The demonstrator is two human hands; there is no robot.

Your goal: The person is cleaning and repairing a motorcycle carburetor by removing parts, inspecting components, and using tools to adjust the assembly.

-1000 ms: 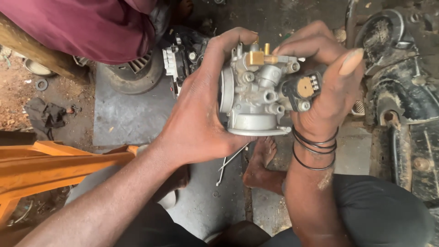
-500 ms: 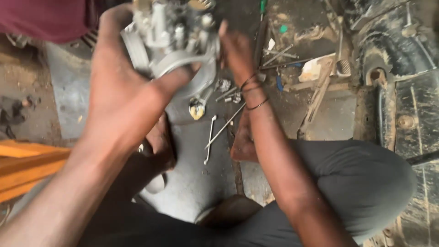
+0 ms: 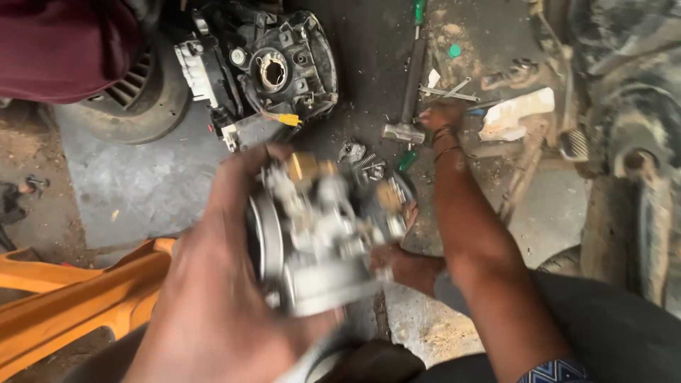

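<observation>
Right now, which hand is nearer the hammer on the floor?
Right. The right hand reaches out beside the hammer, next to its head. The left hand is well back, holding the carburetor up near the camera.

You're going bare-armed here, no gloves on your left hand [image 3: 213,284] or your right hand [image 3: 441,113]. You're wearing a couple of thin dark bands [image 3: 445,142] around the right wrist. A bit of blue-and-white patterned sleeve [image 3: 557,372] is peeking out at the bottom edge on your right arm. You're wearing dark grey trousers [image 3: 610,333], and your foot [image 3: 404,266] is showing bare below them.
</observation>
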